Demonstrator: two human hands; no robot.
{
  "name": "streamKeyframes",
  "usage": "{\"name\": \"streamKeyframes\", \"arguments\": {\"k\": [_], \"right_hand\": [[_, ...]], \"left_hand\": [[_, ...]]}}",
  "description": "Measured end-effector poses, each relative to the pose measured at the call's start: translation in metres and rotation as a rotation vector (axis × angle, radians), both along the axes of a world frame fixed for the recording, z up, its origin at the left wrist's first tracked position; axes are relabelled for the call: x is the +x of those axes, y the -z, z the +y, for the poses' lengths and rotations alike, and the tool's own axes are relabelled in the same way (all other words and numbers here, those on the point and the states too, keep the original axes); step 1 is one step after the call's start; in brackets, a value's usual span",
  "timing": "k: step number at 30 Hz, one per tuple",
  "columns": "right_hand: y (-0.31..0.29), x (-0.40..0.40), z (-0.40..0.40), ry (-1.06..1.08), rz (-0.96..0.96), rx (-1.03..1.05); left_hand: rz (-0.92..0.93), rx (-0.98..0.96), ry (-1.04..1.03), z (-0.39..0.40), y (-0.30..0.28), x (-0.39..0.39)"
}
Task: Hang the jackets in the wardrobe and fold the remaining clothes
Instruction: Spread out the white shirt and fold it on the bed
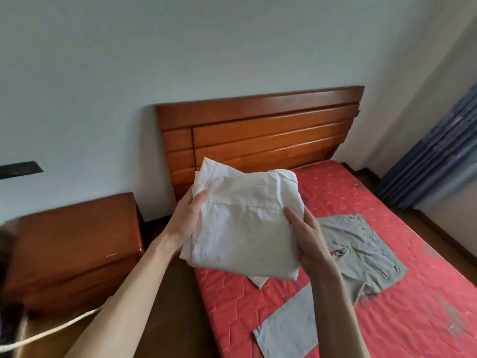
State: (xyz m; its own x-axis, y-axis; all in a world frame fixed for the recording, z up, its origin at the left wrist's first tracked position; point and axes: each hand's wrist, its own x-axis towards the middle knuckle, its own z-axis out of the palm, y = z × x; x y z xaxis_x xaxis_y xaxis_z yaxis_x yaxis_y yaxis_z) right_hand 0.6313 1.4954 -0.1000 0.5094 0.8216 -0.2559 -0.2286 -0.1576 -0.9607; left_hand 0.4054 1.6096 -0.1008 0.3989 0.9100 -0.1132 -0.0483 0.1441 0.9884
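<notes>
A folded white garment (245, 228) is held up in the air above the left edge of the red mattress (387, 319). My left hand (187, 218) grips its left side, thumb on top. My right hand (307, 236) grips its right side, thumb pressed on the fabric. Below and to the right, a grey garment (361, 251) lies spread and crumpled on the mattress, with one grey sleeve or leg (291, 324) stretching toward the near edge. No wardrobe or jacket is in view.
A wooden headboard (258, 133) stands at the far end of the bed. A wooden bedside cabinet (72, 249) is to the left. Blue curtains (436, 161) hang at the right. A pale cord (59, 326) runs across the lower left.
</notes>
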Motion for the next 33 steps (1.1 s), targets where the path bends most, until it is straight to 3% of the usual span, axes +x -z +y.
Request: {"name": "streamKeyframes", "arguments": {"k": [10,18,29,33], "right_hand": [[-0.014,-0.165,0.136,-0.333,-0.063,0.013],[-0.014,-0.302,0.224,-0.645,-0.023,0.019],[-0.015,-0.465,0.351,-1.114,0.018,0.050],[-0.024,-0.522,0.385,-1.305,0.032,0.091]], "left_hand": [[0.071,0.004,-0.326,0.065,0.004,-0.190],[0.127,-0.024,-0.654,0.075,0.008,-0.327],[0.172,-0.115,-1.155,0.094,-0.004,-0.452],[0.082,-0.116,-1.327,0.099,-0.010,-0.482]]}}
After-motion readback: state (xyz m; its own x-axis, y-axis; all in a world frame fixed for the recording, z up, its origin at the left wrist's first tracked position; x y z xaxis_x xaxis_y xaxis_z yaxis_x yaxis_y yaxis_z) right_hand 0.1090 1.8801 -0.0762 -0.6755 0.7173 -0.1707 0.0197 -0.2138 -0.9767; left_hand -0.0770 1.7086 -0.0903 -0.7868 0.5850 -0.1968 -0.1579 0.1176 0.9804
